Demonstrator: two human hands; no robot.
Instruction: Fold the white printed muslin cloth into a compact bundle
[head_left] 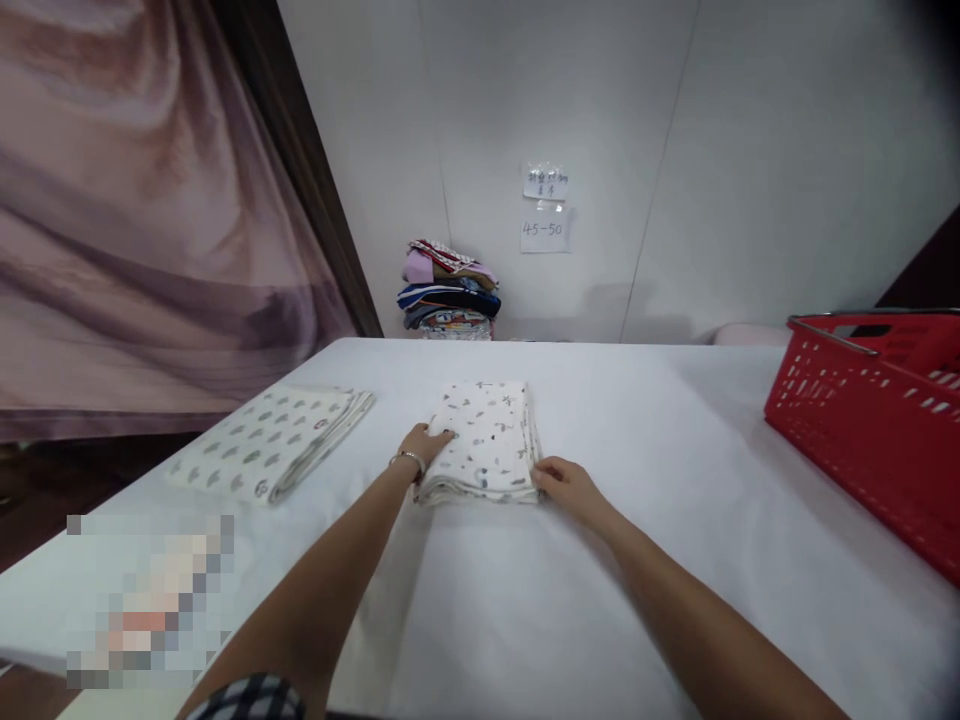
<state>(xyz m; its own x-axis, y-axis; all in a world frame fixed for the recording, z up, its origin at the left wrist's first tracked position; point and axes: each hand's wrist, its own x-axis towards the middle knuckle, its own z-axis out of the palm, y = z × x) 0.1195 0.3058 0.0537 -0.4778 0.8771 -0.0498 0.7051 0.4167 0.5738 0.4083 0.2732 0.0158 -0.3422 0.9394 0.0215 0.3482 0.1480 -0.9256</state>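
A white cloth [484, 430] with a small scattered print lies folded into a thick rectangle on the white-covered table [660, 450]. My left hand [426, 448], a bracelet at its wrist, holds the cloth's left edge, thumb on top and the other fingers mostly hidden. At the near right corner, my right hand [562, 480] pinches the layered edge between thumb and fingers. Left of my left hand, apart from it, rests another folded cloth [270, 440], cream with rows of grey-green motifs.
A red perforated basket [862, 430] with a metal handle stands at the table's right side. Beyond the far edge is a pile of folded fabrics [450, 290] against the wall. Pink drapery [150, 200] hangs at left. A pixelated patch covers the near left.
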